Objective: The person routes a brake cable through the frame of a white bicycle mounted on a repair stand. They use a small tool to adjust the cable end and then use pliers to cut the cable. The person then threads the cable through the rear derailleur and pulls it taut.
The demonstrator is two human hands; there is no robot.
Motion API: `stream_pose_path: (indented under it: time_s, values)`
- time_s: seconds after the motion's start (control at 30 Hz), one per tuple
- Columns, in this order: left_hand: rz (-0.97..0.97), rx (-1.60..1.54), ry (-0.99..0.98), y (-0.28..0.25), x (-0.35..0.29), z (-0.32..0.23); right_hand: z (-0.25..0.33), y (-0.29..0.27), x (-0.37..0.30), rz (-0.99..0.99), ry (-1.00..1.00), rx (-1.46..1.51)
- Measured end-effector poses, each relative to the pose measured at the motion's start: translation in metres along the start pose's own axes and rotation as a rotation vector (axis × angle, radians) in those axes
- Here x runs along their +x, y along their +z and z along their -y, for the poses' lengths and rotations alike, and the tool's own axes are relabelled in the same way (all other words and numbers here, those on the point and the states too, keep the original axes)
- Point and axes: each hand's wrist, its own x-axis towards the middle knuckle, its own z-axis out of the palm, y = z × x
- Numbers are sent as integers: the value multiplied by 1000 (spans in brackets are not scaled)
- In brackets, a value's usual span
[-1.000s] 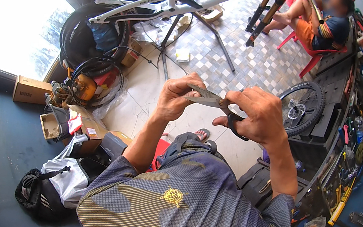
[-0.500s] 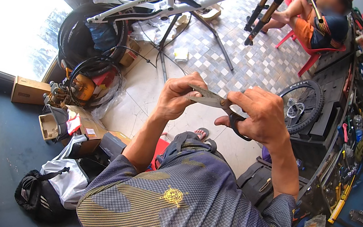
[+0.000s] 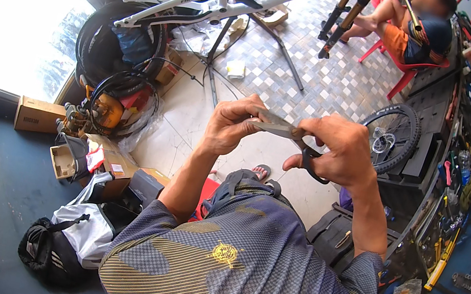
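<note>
My right hand point(image 3: 341, 145) is closed around the dark handles of a pair of scissors point(image 3: 281, 130), held up in front of my chest. The grey metal blades point left toward my left hand point(image 3: 231, 122). My left hand is closed in a pinch at the blade ends, its fingertips against or just beside the tips. Whatever is between those fingers is too small or too hidden to make out. The blades stand slightly apart.
A white bicycle frame point(image 3: 217, 0) on a stand is ahead, with a bronze fork point(image 3: 344, 21). A person point(image 3: 428, 39) sits on a red chair point(image 3: 403, 82). Tools and a wheel point(image 3: 404, 161) line the right; tyres point(image 3: 91, 43), boxes point(image 3: 39, 116) and bags point(image 3: 56, 254) fill the left.
The scissor blades have drawn closer together, and my right fingers have shifted slightly on the handles. My left hand stays at the blade ends.
</note>
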Motion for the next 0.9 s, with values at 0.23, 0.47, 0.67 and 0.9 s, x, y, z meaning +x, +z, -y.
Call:
stream_pose_path:
  time_s: [0.23, 0.47, 0.67, 0.9]
  values:
    - [13, -20, 1, -1, 1, -1, 7, -8, 3, 76, -30, -157]
    - [24, -30, 15, 0, 0, 0, 6, -3, 5, 55, -62, -152]
    - [66, -2, 29, -3, -2, 1, 10, -5, 6, 87, -50, -142]
    - [68, -47, -41, -3, -5, -1, 12, -7, 6, 138, -40, -158]
